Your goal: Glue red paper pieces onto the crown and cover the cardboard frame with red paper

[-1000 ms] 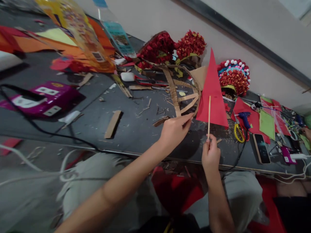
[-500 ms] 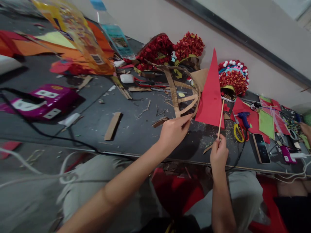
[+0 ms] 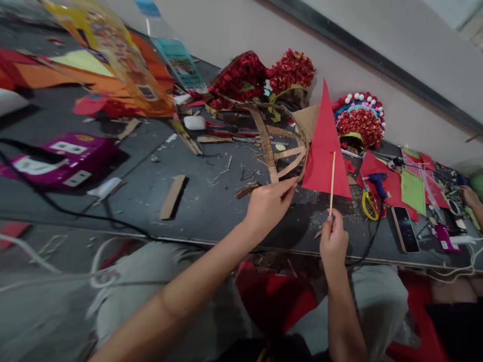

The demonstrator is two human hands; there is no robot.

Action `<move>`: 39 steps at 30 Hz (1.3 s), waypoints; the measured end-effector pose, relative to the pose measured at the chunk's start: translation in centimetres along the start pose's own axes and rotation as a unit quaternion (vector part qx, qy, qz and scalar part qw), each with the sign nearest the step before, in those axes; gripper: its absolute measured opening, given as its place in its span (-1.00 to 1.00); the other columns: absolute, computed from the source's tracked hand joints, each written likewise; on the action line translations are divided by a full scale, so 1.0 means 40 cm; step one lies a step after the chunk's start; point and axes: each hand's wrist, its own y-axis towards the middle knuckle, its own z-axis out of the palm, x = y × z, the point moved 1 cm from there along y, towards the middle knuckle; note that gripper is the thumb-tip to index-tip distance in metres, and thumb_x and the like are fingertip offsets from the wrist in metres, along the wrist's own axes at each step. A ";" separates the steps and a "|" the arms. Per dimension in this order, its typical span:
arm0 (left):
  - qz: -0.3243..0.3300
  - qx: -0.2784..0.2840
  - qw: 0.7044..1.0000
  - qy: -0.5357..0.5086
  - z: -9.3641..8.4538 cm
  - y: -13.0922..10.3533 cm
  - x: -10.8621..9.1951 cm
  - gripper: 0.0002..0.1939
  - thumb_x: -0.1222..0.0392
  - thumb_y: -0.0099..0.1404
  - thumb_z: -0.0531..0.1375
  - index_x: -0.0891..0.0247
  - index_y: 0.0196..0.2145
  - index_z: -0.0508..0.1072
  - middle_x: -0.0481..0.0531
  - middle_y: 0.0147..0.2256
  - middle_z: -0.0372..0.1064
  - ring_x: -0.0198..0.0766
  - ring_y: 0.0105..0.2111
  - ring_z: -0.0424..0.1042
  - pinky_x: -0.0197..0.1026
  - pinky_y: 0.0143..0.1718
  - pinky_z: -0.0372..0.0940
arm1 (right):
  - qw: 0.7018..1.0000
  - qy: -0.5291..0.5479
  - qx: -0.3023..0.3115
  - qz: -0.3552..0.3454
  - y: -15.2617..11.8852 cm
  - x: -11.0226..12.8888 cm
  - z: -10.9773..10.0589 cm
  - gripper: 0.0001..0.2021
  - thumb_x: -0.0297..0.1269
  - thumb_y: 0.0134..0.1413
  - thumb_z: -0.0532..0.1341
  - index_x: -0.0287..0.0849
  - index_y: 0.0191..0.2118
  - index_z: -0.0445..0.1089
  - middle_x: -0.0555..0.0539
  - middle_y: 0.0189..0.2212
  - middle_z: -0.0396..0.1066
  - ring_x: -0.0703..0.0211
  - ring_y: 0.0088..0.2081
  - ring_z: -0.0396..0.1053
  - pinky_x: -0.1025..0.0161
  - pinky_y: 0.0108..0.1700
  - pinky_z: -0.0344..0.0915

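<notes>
My left hand pinches the lower edge of a brown cardboard frame with curved, ribbed strips. Against the right side of this frame stands a tall pointed piece of red paper. In my right hand a thin wooden stick is gripped near its lower end, pointing up. Its upper part overlaps the red paper in view; whether they touch I cannot tell. Both hands are closed, just above the table's front part.
Yellow-handled scissors, a blue glue gun and a phone lie to the right. A purple power strip, its black cord and a bottle are left. Red flowered pieces line the wall. Another person's hand is far right.
My right hand has shifted left with the stick, which now crosses the middle of the red paper instead of its right edge. The left hand keeps its hold on the cardboard frame.
</notes>
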 end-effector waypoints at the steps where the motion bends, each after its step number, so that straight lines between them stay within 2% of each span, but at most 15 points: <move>1: 0.002 -0.002 1.000 0.000 0.000 0.001 -0.001 -0.75 0.28 0.31 0.11 0.30 -0.16 0.57 0.12 -0.28 0.57 -0.15 -0.38 0.58 -0.26 -0.38 0.44 | 1.000 -0.003 0.001 0.000 0.000 0.000 0.001 -0.60 -0.16 0.22 -0.11 -0.24 -0.05 0.34 0.00 -0.66 0.39 0.15 -0.59 0.40 0.33 -0.51 0.10; 10: 0.005 -0.007 1.000 0.000 -0.001 0.005 0.000 -0.74 0.27 0.32 0.10 0.31 -0.17 0.58 0.13 -0.29 0.57 -0.15 -0.38 0.58 -0.24 -0.39 0.45 | 1.000 0.000 -0.004 -0.008 -0.006 0.003 0.006 -0.61 -0.16 0.23 -0.11 -0.23 -0.06 0.34 0.00 -0.64 0.38 0.17 -0.60 0.38 0.33 -0.51 0.12; 16: 0.014 -0.011 1.000 0.008 -0.003 0.004 -0.002 -0.76 0.30 0.31 0.11 0.33 -0.19 0.58 0.12 -0.30 0.57 -0.16 -0.40 0.58 -0.28 -0.43 0.42 | 0.999 0.019 -0.042 0.006 -0.003 0.005 -0.005 -0.61 -0.14 0.21 -0.09 -0.24 -0.09 0.34 0.02 -0.65 0.35 0.20 -0.62 0.35 0.34 -0.53 0.12; 24: 0.014 -0.008 1.000 0.007 0.002 0.001 0.002 -0.74 0.28 0.33 0.09 0.30 -0.16 0.57 0.10 -0.28 0.57 -0.17 -0.38 0.58 -0.27 -0.38 0.43 | 1.000 -0.002 -0.029 -0.008 0.001 0.006 -0.008 -0.60 -0.15 0.21 -0.09 -0.24 -0.08 0.37 0.04 -0.67 0.30 0.23 -0.66 0.24 0.34 -0.54 0.04; 31: 0.019 -0.010 1.000 0.009 0.002 0.001 0.001 -0.74 0.28 0.33 0.09 0.32 -0.16 0.57 0.12 -0.29 0.57 -0.15 -0.38 0.57 -0.23 -0.36 0.44 | 0.999 -0.015 -0.029 -0.021 -0.001 0.007 -0.010 -0.58 -0.15 0.21 -0.10 -0.25 -0.09 0.41 -0.02 -0.64 0.37 0.20 -0.63 0.30 0.32 -0.53 0.05; 35: 0.015 -0.008 1.000 0.005 0.002 0.000 0.003 -0.74 0.28 0.32 0.09 0.32 -0.16 0.57 0.13 -0.29 0.57 -0.15 -0.37 0.57 -0.22 -0.35 0.45 | 0.999 -0.015 -0.026 -0.023 -0.002 0.004 -0.008 -0.58 -0.15 0.21 -0.10 -0.24 -0.09 0.41 -0.08 -0.56 0.45 0.19 -0.59 0.35 0.32 -0.52 0.07; 39: 0.004 0.002 1.000 0.007 0.003 0.000 0.006 -0.74 0.27 0.33 0.09 0.28 -0.16 0.57 0.11 -0.27 0.57 -0.16 -0.35 0.57 -0.23 -0.34 0.45 | 1.000 -0.006 -0.022 -0.016 -0.001 -0.001 -0.009 -0.58 -0.15 0.21 -0.10 -0.24 -0.09 0.40 -0.04 -0.61 0.41 0.21 -0.62 0.31 0.33 -0.52 0.06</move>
